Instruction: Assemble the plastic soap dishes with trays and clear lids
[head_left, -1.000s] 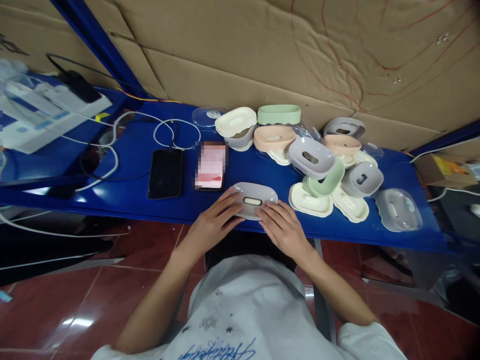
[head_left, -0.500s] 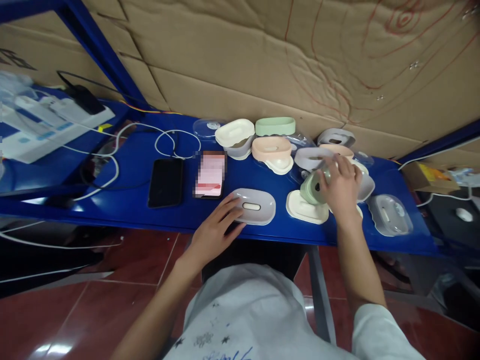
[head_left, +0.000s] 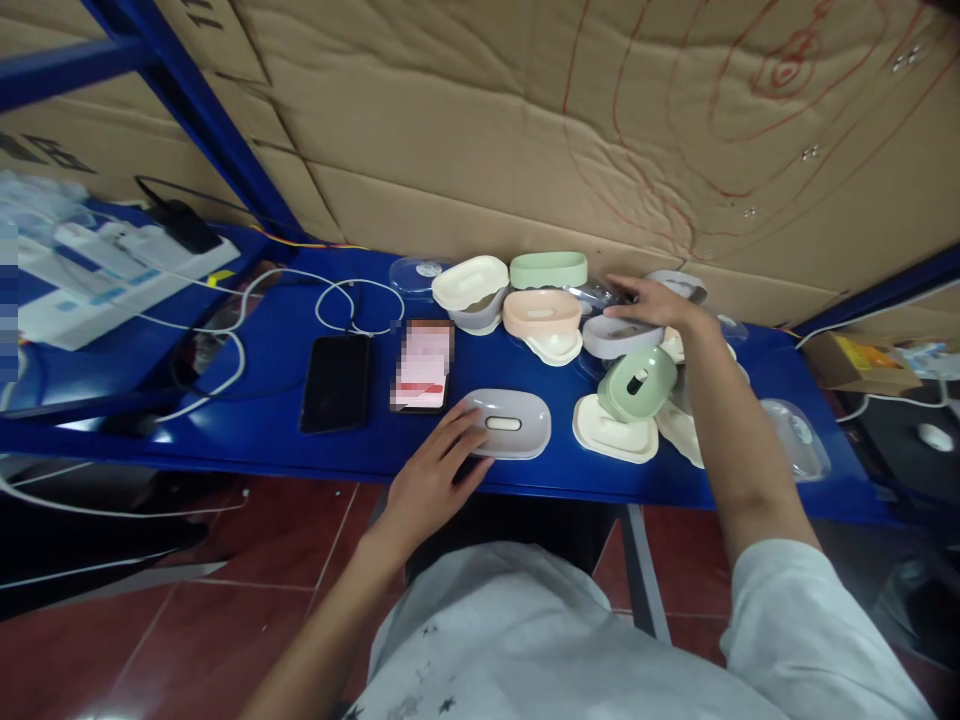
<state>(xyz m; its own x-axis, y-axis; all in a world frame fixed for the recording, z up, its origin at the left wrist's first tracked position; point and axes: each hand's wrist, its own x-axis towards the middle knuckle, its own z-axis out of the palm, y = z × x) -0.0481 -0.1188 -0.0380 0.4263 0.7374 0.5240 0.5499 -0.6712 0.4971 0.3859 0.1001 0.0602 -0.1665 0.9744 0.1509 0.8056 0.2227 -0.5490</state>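
My left hand (head_left: 435,462) rests at the left end of a grey oval soap dish (head_left: 525,425), its fingers spread over the rim. A pale bar sits in the slot of that dish. My right hand (head_left: 656,303) reaches over the back of the pile, fingers stretched out above a grey dish piece (head_left: 619,338) and beside a clear plastic cover (head_left: 592,297). Whether it touches either, I cannot tell. A green dish piece (head_left: 637,384) with a slot leans tilted on a cream tray (head_left: 615,432). Part of the pile is hidden behind my right forearm.
Peach (head_left: 541,312), cream (head_left: 471,280) and green (head_left: 549,269) dish parts are stacked at the back. To the left lie a lit phone (head_left: 424,362), a black device (head_left: 336,383) and a white cable (head_left: 244,345). Another clear cover (head_left: 796,440) lies on the right. Cardboard (head_left: 450,150) stands behind.
My right hand has let go of the green dish piece, which now leans on the cream tray, and has moved back over the pile. My left hand stays on the grey dish.
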